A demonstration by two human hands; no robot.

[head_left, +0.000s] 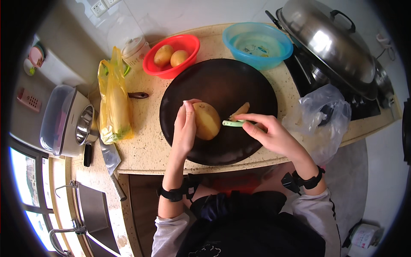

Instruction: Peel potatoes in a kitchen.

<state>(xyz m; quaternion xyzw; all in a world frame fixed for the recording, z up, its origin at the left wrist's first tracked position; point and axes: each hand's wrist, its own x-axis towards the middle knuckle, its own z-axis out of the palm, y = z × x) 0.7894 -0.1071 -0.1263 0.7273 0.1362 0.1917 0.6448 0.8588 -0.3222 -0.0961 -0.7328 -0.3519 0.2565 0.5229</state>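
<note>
My left hand [184, 128] grips a large brown potato [207, 122] from its left side, over a round black board [222, 81]. A pale yellow strip on the potato's right face is bare of skin. In my right hand [269, 133] is a peeler with a light green handle [233, 124], held just right of the potato and apart from it. My fingers hide part of the peeler. A curl of peel [243, 110] shows beyond the peeler; whether it lies on the board or clings to the blade, I cannot tell.
Two potatoes [171, 56] sit in a red basket [191, 45] at the back. Right of it stands a blue basin [233, 38] of water. A yellow bag [113, 103] and a cleaver [110, 158] lie left; a clear plastic bag [323, 115] and a lidded wok [325, 43] are right.
</note>
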